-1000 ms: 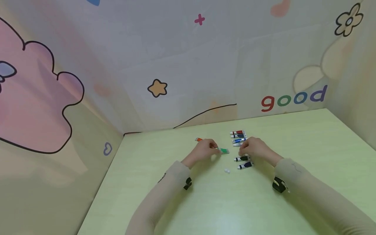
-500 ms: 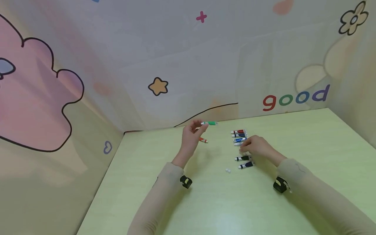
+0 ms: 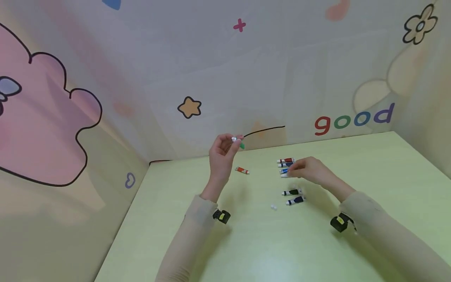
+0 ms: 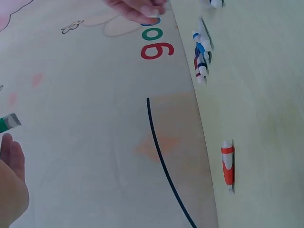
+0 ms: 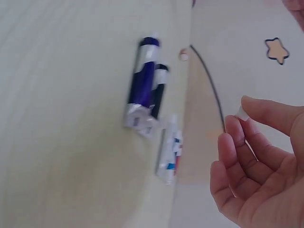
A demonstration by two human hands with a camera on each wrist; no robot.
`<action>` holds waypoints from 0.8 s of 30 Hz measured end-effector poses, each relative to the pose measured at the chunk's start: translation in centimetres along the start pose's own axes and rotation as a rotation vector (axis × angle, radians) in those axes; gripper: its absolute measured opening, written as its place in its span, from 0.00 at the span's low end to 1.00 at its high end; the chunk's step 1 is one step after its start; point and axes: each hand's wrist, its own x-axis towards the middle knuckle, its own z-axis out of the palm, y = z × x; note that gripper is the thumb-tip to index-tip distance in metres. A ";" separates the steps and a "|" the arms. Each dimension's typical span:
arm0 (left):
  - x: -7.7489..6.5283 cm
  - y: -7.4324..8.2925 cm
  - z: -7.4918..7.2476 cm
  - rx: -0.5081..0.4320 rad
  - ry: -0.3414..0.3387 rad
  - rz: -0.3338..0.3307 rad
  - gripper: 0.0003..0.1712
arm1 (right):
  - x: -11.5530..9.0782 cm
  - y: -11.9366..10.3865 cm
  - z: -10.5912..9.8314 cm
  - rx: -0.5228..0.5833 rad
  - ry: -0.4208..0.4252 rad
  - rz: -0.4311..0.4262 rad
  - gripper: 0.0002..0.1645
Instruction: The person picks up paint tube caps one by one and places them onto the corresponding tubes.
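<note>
Raised above the table, my left hand pinches a green paint tube between thumb and fingers. Its white end tilts toward the head camera; the left wrist view catches only the tube's crimped tail. My right hand hovers over the right-hand tubes, thumb and index fingertip pinching a small white cap. Behind its fingertips lie a blue tube and a white tube, both partly hidden. An orange tube lies alone on the table, below and right of my left hand.
Red and dark blue tubes lie at the back of the right-hand row. Nearer are a dark green tube and a purple tube. Small white pieces sit left of these. A printed cloth backs the table.
My left hand has lifted the green tube off the table, up and to the left, then turned its white end toward the head camera. My right hand has risen slightly.
</note>
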 end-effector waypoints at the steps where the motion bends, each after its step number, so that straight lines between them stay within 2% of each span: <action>1: -0.1 0.0 0.0 0.024 -0.005 0.006 0.08 | -0.2 -0.4 -0.3 0.008 0.005 -0.011 0.17; 6: -0.7 0.0 -0.1 0.197 -0.051 0.055 0.14 | -1.3 -2.2 -1.6 0.060 0.037 -0.048 0.21; 10: -1.2 0.1 -0.2 0.304 -0.094 0.079 0.12 | -2.1 -3.3 -2.3 0.103 0.040 -0.073 0.22; 13: -1.5 0.4 -0.2 0.358 -0.130 0.110 0.11 | -2.8 -3.9 -2.5 0.129 0.038 -0.085 0.22; 19: -2.1 1.3 0.0 0.466 -0.229 0.222 0.11 | -3.9 -5.2 -2.5 0.193 0.066 -0.106 0.24; 24: -2.9 2.1 0.5 0.493 -0.310 0.225 0.12 | -4.8 -6.9 -2.3 0.224 0.100 -0.149 0.24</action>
